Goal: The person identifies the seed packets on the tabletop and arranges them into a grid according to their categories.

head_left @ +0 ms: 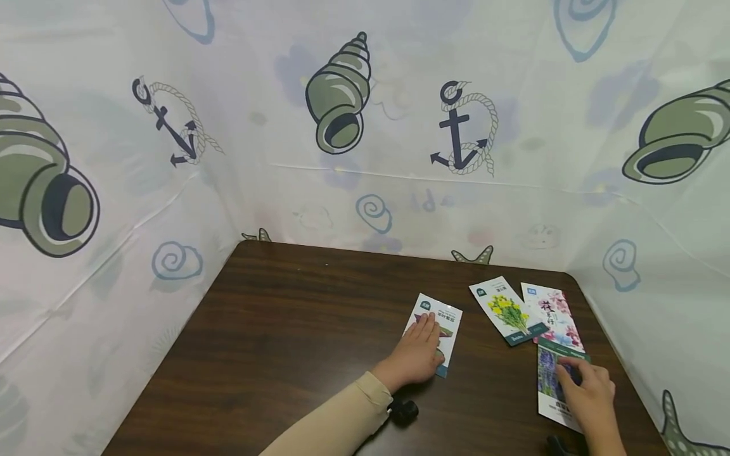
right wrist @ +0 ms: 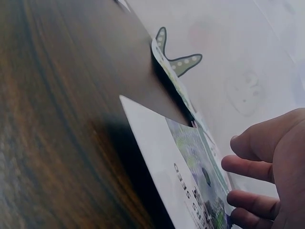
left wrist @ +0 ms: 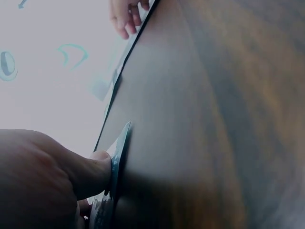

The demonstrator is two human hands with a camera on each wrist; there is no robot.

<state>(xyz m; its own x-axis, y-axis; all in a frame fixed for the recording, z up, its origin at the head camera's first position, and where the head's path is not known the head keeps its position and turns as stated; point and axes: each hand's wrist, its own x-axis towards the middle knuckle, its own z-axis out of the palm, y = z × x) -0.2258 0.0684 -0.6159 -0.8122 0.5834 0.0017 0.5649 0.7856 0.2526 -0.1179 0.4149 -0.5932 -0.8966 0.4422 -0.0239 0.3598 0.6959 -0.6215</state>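
My left hand [head_left: 415, 351] rests on a white seed packet [head_left: 453, 316] with a teal lower edge, covering much of its picture. In the left wrist view the thumb [left wrist: 93, 174] lies on that packet's face, close to its edge [left wrist: 125, 136]. At the right, my right hand [head_left: 593, 389] is over a seed packet with purple flowers [head_left: 547, 373] and a white lower part. The right wrist view has its fingers bent a little and spread beside this packet [right wrist: 157, 152], lettered "SEED".
Farther back lie a packet with yellow flowers [head_left: 502, 310] and a pink-blossom packet [head_left: 553, 310], overlapping at their edges. All are on a dark wooden table [head_left: 274, 329]. A patterned cloth [head_left: 256, 126] surrounds it at the back and sides. A black object [head_left: 403, 411] sits by the left wrist.
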